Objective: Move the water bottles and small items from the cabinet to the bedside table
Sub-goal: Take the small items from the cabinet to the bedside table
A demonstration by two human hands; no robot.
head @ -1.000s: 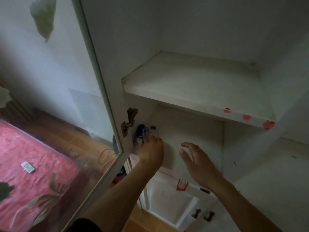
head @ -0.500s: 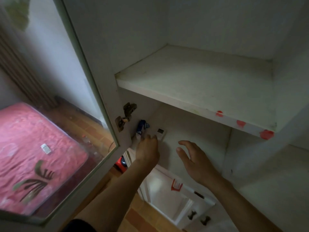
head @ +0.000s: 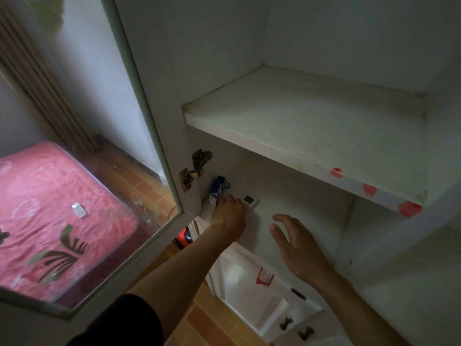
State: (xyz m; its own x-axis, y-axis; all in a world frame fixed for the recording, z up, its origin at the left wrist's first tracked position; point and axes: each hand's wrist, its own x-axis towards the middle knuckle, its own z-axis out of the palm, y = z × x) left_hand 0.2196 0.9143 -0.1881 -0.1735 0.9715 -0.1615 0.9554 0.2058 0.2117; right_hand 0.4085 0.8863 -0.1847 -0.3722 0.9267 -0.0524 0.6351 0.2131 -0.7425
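On the lower shelf point(head: 294, 196) of the white cabinet, my left hand point(head: 228, 216) rests at the left corner with its fingers curled over a small white device with a dark screen point(head: 249, 201). A blue and white packet point(head: 217, 189) leans against the cabinet's side wall just beyond that hand. Whether the fingers grip the device or only touch it is unclear. My right hand point(head: 296, 245) hovers open above the same shelf, to the right of the left hand, holding nothing. No water bottle shows inside the cabinet.
The upper shelf point(head: 311, 126) has red marks along its front edge. The glass cabinet door point(head: 82, 151) stands open on my left; through it I see a pink mattress point(head: 50, 208) with a small white object and bottles on the wooden floor. Lower cabinet doors point(head: 259, 295) are below.
The view has shifted slightly. My left hand has slid right from the blue packet onto the small white device. My right hand stays open in about the same place.
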